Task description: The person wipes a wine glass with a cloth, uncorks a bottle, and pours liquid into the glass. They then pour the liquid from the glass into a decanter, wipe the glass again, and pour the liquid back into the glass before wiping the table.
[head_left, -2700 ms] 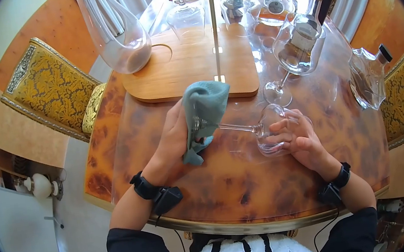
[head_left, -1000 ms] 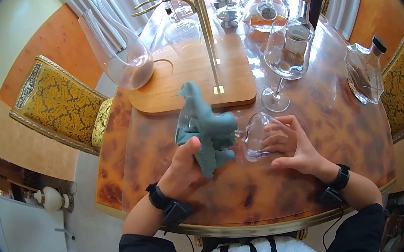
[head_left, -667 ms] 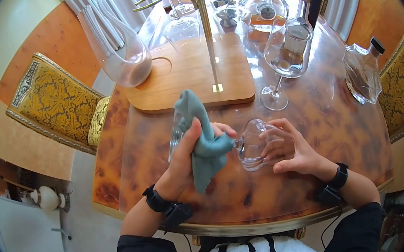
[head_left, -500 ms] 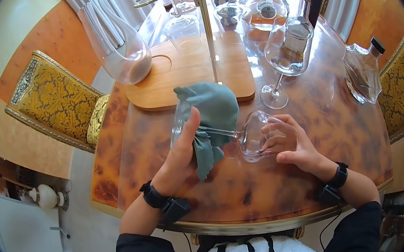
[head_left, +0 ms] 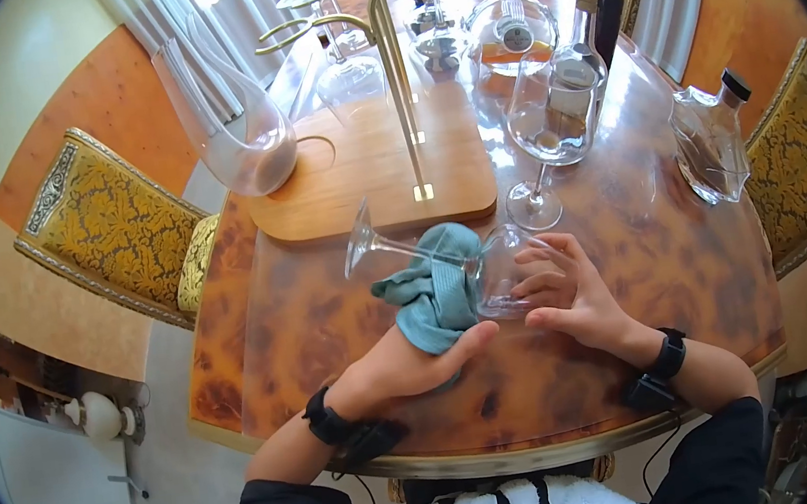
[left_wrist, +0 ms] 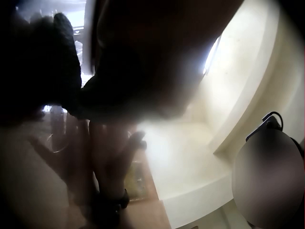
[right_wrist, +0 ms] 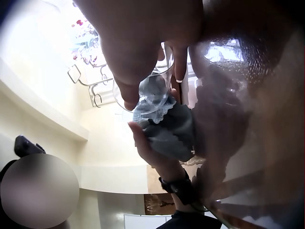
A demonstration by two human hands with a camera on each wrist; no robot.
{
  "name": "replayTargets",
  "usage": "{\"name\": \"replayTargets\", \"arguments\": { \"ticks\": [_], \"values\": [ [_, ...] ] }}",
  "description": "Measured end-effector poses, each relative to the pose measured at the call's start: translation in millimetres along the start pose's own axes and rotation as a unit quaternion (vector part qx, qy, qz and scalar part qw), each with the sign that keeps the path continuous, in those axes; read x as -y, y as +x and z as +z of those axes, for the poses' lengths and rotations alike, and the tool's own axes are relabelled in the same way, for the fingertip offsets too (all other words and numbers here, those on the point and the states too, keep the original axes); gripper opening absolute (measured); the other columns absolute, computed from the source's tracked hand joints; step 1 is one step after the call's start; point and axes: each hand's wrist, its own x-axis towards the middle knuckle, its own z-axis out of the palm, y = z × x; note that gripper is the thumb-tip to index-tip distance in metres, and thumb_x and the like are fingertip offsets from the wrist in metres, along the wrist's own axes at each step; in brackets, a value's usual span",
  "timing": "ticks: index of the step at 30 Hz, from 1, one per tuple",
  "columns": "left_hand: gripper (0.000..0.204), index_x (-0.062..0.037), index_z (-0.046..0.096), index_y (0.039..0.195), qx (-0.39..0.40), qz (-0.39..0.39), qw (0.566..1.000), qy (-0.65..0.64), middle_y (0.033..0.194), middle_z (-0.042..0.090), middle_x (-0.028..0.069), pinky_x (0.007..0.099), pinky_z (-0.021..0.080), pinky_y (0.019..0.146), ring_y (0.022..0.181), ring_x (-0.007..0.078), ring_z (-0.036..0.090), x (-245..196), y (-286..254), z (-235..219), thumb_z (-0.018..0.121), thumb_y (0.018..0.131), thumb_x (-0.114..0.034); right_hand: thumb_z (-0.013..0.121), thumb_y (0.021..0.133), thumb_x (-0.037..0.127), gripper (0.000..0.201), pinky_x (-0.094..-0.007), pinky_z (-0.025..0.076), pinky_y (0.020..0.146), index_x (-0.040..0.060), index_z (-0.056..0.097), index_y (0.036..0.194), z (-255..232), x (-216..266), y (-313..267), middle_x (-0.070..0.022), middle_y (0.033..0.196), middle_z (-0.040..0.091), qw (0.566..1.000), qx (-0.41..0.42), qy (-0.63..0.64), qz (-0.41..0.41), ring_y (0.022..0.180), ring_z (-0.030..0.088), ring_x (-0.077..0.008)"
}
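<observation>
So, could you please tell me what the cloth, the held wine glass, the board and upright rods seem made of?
Cloth: matte fabric, perhaps microfibre, as it folds softly. Wine glass: clear, glossy glass, being transparent with bright reflections. Board: probably satiny wood, judging by its tan colour and apparent grain. Rods: polished golden metal, possibly brass, given their highlights.

Glossy, marbled brown tabletop (head_left: pixel 666 260), curved along the side nearest the person.
On it: a wooden board (head_left: pixel 364 178), an upright wine glass (head_left: pixel 544 147) just right of that, a round bottle (head_left: pixel 513 41), a dark bottle (head_left: pixel 608 10) and an angular, black-stoppered bottle (head_left: pixel 710 149).
</observation>
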Motion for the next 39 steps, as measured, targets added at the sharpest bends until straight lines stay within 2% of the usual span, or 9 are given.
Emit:
{"name": "replayTargets", "arguments": {
  "ticks": [4, 8, 14, 19, 21, 26, 30, 32, 39],
  "values": [
    [0.012, -0.0041, 0.063, 0.100, -0.096, -0.009, 0.994, 0.052, 0.089, 0.066, 0.0118, 0.0380, 0.050, 0.077, 0.084, 0.0305, 0.064, 2, 5, -3, 0.070, 0.091, -0.007, 0.083, 0.079, -0.002, 0.084, -0.0384, 0.055, 0.099, 0.0100, 0.031, 0.144, -1, 2, 0, -0.0130, 0.138, 0.046, 1.000, 0.002, 0.007, 0.016, 0.115, 0.061, -0.0236],
    [0.014, -0.0059, 0.067, 0.105, -0.155, 0.052, 0.984, 0.068, 0.087, 0.066, 0.0094, 0.0349, 0.050, 0.079, 0.083, 0.0261, 0.065, 11, 6, -9, 0.070, 0.091, -0.004, 0.087, 0.076, 0.003, 0.085, -0.0393, 0.054, 0.100, 0.0086, 0.033, 0.141, -6, 3, 2, -0.0140, 0.137, 0.049, 0.999, 0.029, 0.012, 0.030, 0.116, 0.061, -0.0230],
    [0.050, -0.0036, 0.046, 0.141, -0.067, 0.063, 0.994, -0.054, 0.117, 0.056, 0.0023, 0.0279, 0.048, 0.088, 0.101, 0.0110, 0.055, 18, -1, 0, 0.068, 0.098, -0.014, 0.093, 0.073, 0.018, 0.083, -0.0407, 0.045, 0.107, 0.0060, 0.040, 0.136, -6, 7, -3, -0.0132, 0.133, 0.053, 0.992, 0.117, -0.030, 0.038, 0.123, 0.056, -0.0224],
    [0.054, -0.0046, 0.045, 0.144, -0.059, 0.088, 0.988, -0.113, 0.115, 0.057, 0.0036, 0.0289, 0.048, 0.089, 0.103, 0.0135, 0.055, 32, 1, 10, 0.069, 0.097, -0.016, 0.096, 0.070, 0.026, 0.084, -0.0380, 0.040, 0.110, 0.0036, 0.045, 0.133, 6, 17, -2, -0.0113, 0.132, 0.055, 0.990, 0.125, 0.006, 0.062, 0.126, 0.052, -0.0190],
    [0.058, -0.0048, 0.044, 0.146, -0.051, 0.068, 0.988, -0.126, 0.117, 0.057, 0.0047, 0.0296, 0.048, 0.091, 0.107, 0.0148, 0.055, 30, -1, 11, 0.071, 0.096, -0.018, 0.096, 0.069, 0.026, 0.087, -0.0370, 0.039, 0.111, 0.0025, 0.044, 0.135, -2, 17, 1, -0.0116, 0.136, 0.055, 0.964, 0.165, -0.210, 0.003, 0.127, 0.053, -0.0188],
    [0.108, -0.0027, 0.030, 0.156, 0.048, 0.090, 0.984, -0.143, 0.155, 0.040, 0.0094, 0.0358, 0.033, 0.116, 0.141, 0.0206, 0.040, 13, -8, 5, 0.093, 0.073, -0.032, 0.094, 0.072, 0.017, 0.086, -0.0379, 0.039, 0.112, 0.0016, 0.042, 0.140, 16, 21, -2, -0.0128, 0.142, 0.053, 0.969, 0.194, -0.138, 0.060, 0.131, 0.050, -0.0196],
    [0.116, -0.0025, 0.029, 0.156, 0.028, 0.141, 0.988, -0.055, 0.157, 0.038, 0.0094, 0.0362, 0.031, 0.118, 0.145, 0.0201, 0.036, 3, -1, 1, 0.097, 0.065, -0.028, 0.090, 0.075, 0.005, 0.086, -0.0356, 0.046, 0.106, 0.0024, 0.039, 0.145, 14, 18, -1, -0.0135, 0.147, 0.047, 0.978, 0.195, -0.011, 0.076, 0.138, 0.045, -0.0212],
    [0.112, -0.0030, 0.030, 0.156, 0.060, 0.048, 0.972, -0.222, 0.153, 0.043, 0.0084, 0.0362, 0.034, 0.117, 0.142, 0.0183, 0.039, 2, -6, 5, 0.096, 0.068, -0.022, 0.088, 0.076, 0.002, 0.087, -0.0339, 0.050, 0.100, 0.0032, 0.037, 0.146, 13, 17, -2, -0.0128, 0.150, 0.043, 0.978, 0.199, 0.003, 0.064, 0.139, 0.044, -0.0213],
    [0.081, -0.0029, 0.051, 0.141, 0.097, -0.145, 0.947, -0.270, 0.128, 0.056, 0.0025, 0.0275, 0.044, 0.099, 0.121, 0.0122, 0.048, 19, -19, -4, 0.093, 0.073, -0.018, 0.081, 0.079, -0.007, 0.091, -0.0299, 0.059, 0.083, 0.0065, 0.027, 0.151, 13, 7, -6, -0.0104, 0.154, 0.033, 0.971, 0.196, 0.124, 0.061, 0.142, 0.040, -0.0247]
  ]
}}
